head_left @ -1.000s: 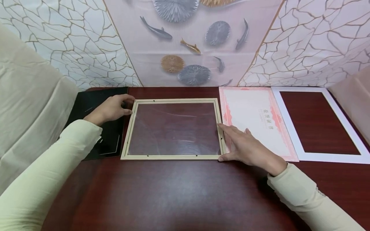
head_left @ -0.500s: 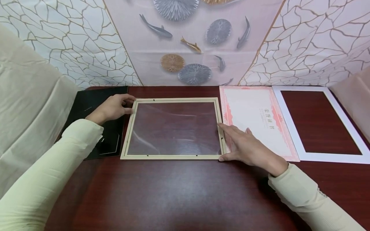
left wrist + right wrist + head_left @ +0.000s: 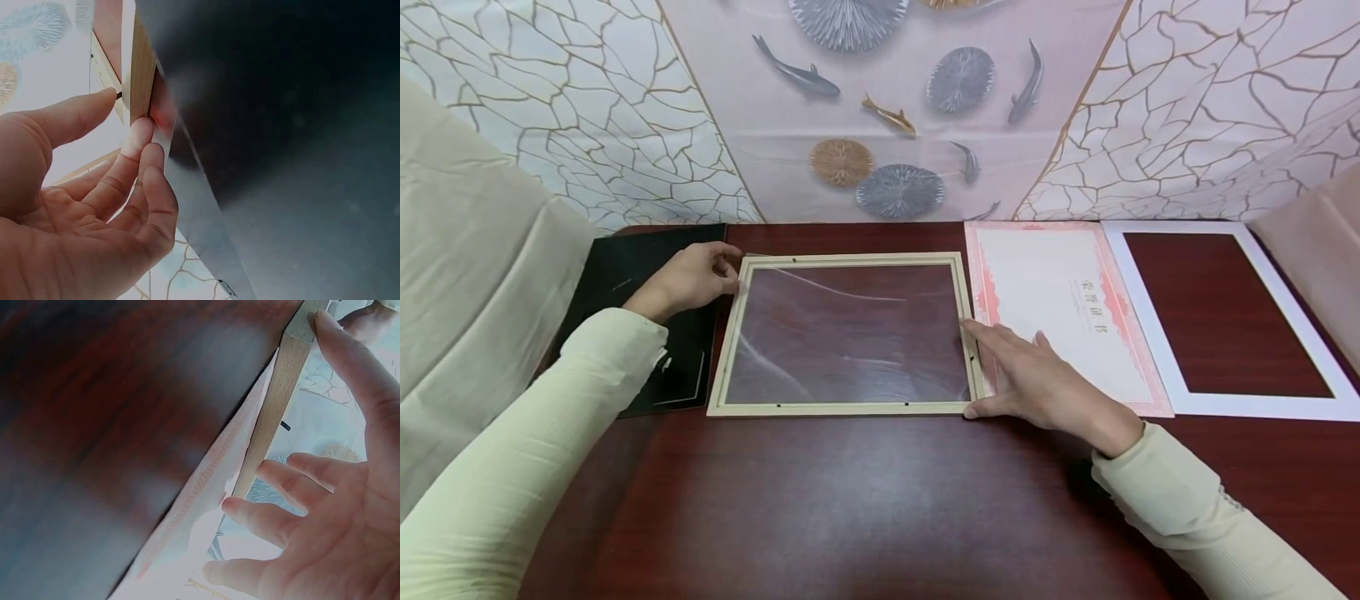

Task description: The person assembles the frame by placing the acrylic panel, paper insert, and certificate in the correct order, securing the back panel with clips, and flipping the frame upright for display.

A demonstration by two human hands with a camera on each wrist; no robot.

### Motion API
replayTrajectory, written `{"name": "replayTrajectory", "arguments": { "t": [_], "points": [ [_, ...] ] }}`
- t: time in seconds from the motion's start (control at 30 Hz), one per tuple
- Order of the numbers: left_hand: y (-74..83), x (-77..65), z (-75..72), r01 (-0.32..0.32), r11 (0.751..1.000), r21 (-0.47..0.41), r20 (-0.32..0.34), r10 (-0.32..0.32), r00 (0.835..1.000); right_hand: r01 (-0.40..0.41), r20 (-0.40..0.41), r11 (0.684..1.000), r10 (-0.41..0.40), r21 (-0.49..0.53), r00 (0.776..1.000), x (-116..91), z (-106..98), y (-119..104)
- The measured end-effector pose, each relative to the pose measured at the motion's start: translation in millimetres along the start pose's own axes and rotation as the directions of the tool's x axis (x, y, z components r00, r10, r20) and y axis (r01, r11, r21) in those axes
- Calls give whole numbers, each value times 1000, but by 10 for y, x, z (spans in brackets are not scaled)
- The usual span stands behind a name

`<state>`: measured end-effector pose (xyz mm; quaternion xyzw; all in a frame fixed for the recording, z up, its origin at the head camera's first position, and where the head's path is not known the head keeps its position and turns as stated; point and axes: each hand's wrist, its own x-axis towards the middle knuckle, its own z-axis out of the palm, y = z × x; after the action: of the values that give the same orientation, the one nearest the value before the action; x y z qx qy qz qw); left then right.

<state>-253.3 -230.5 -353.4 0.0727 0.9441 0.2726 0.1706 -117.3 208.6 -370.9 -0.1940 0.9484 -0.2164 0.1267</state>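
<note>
A pale rectangular frame (image 3: 842,409) lies between the left hand (image 3: 687,279) and right hand (image 3: 1041,379)

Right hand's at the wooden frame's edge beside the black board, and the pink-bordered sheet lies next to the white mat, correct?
No: the head view shows the right hand at the wooden frame's edge beside the pink-bordered sheet, not the black board. The rest holds.

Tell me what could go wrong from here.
The clear sheet shows curved glare streaks, so it may be flexing and could crease if pulled unevenly. A black tab juts from the wooden frame and might snag that sheet. The right hand touches the frame and reaches across the pink-bordered certificate, so a sideways slip could shift that paper.
</note>
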Motion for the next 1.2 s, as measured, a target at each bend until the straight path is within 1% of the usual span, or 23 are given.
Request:
{"name": "replayTrajectory", "arguments": {
  "t": [0.53, 0.73, 0.93, 1.1, 1.2],
  "points": [
    [23, -34, 0, 60, 996, -67, -7, -60, 998, -9, 9, 1000, 9, -16, 1000, 9, -13, -31],
    [18, -49, 7, 70, 993, -90, -2, -71, 997, -9, 11, 1000, 9, -21, 1000, 12, -9, -39],
    [-38, -75, -23, 71, 991, -109, 39, -67, 997, -4, 16, 1000, 5, -25, 1000, 17, -6, -38],
    [-51, -79, -43, 47, 992, -113, 72, -39, 997, -7, 8, 1000, 8, -31, 1000, 11, -5, -27],
    [-35, -78, -28, 31, 995, -100, 72, -24, 997, -14, 7, 1000, 14, -28, 1000, 7, -4, -20]
  ]
}}
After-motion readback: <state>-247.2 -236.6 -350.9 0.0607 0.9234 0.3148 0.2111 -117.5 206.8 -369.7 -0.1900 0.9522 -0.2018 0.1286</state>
